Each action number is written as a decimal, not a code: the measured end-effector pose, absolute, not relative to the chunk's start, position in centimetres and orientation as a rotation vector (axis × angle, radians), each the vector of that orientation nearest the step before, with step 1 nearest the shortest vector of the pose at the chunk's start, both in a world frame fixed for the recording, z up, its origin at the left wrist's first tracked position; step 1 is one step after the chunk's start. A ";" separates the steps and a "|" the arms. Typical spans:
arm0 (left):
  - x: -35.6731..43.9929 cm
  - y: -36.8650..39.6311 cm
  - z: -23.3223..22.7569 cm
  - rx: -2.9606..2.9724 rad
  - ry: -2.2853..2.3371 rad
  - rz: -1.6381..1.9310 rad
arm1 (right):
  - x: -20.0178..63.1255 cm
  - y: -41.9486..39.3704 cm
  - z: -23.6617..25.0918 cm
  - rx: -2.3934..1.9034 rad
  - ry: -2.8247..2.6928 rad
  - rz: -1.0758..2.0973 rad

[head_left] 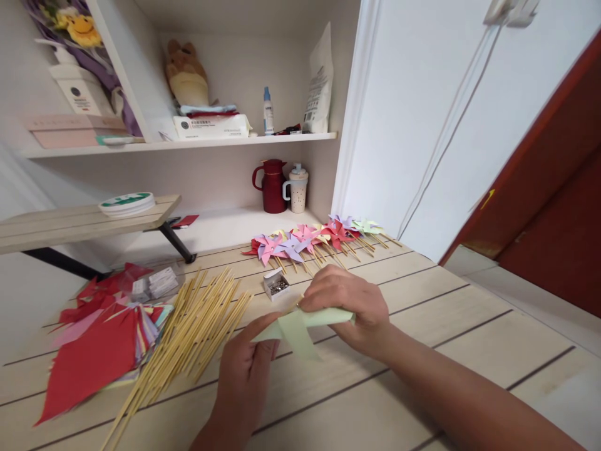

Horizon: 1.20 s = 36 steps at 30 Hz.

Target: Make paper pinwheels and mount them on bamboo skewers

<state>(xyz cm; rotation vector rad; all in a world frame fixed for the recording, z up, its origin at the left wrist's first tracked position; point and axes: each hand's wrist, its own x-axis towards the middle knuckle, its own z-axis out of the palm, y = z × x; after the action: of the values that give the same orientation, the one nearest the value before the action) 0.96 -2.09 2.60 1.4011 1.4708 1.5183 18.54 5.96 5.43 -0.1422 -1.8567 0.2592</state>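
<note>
My left hand and my right hand both grip a pale green folded paper piece just above the wooden table. The left fingers pinch its left end, while the right hand covers its right end and top. Just beyond my hands stands a small open box of metal pins. To the left lies a heap of bamboo sticks. Along the table's far edge lies a row of finished paper pinwheels in pink, purple, red and green.
Red, pink and other coloured paper sheets are stacked at the left, with small packets behind them. A red jug and a cup stand on the low shelf. A small raised wooden bench holds a round disc. A red-brown door is at the right.
</note>
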 end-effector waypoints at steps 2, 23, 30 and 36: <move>0.9 -2.1 2.6 1.427 1.483 1.499 | 18.6 6.0 5.4 -0.136 -1.860 0.256; 1.1 -2.5 2.5 1.431 1.557 1.579 | 18.6 5.8 5.5 -0.134 -1.837 0.334; 0.7 -2.5 2.3 1.480 1.578 1.553 | 18.7 5.7 5.4 -0.144 -1.859 0.351; 0.4 -2.2 2.2 1.585 1.488 1.634 | 18.7 5.6 5.5 -0.131 -1.862 0.369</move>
<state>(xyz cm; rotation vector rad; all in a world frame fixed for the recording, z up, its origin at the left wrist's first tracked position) 0.41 -2.17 2.25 1.5846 1.4881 1.6342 18.73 5.59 5.45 -0.1309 -1.8624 0.3685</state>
